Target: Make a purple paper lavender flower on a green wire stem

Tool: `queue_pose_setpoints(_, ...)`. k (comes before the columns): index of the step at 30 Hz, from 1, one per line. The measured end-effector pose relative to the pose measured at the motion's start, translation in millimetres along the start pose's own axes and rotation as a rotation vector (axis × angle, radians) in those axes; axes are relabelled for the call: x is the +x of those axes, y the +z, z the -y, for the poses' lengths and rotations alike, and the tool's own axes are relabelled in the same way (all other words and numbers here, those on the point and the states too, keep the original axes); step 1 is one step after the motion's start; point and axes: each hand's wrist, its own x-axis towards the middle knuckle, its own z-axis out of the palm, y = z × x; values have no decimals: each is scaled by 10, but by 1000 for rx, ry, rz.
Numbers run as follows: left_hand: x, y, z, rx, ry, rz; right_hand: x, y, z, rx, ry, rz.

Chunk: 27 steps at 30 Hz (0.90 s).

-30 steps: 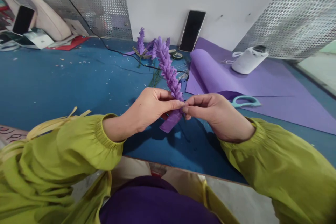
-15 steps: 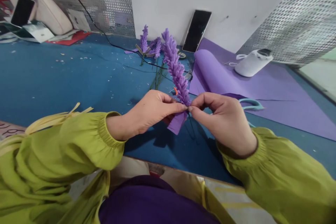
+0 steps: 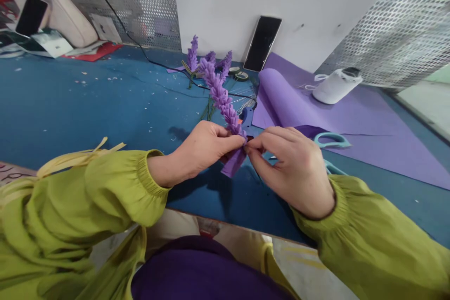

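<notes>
A purple artificial lavender flower slants up and to the left from between my hands, its looped petals wound around the stalk. My left hand pinches its lower end between thumb and fingers. Below that thumb hangs a loose purple strip. With thumb and forefinger closed, my right hand grips the flower's base, touching the left thumb tip. The stem under the fingers is mostly hidden. Just behind the flower lies a dark blue tool with an orange part, partly covered.
More purple flowers lie at the back of the blue table. A black phone leans on the white board. To the right are a purple sheet, a white container and light-blue-handled scissors. A black cable crosses the table.
The flower has tilted further left and its tip has dropped. My right hand has shifted slightly left, both hands still pinching at the base. The blue tool behind shows more.
</notes>
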Motion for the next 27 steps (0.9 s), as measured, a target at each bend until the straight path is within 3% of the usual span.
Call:
queue_pose_setpoints(7, -16, -55, -17, 114, 68, 5, 86, -72, -142, 720, 582, 220)
queue_pose_setpoints(11, -29, -84, -28, 210, 121, 54, 98, -18, -215, 966, 711, 314)
queue_pose_setpoints(16, -42, -91, -42, 265, 188, 90, 105, 4, -242, 1056, 800, 390)
queue_pose_setpoints(27, -1, -84, -4, 226, 144, 101, 47, 135, -69, 882, 818, 221)
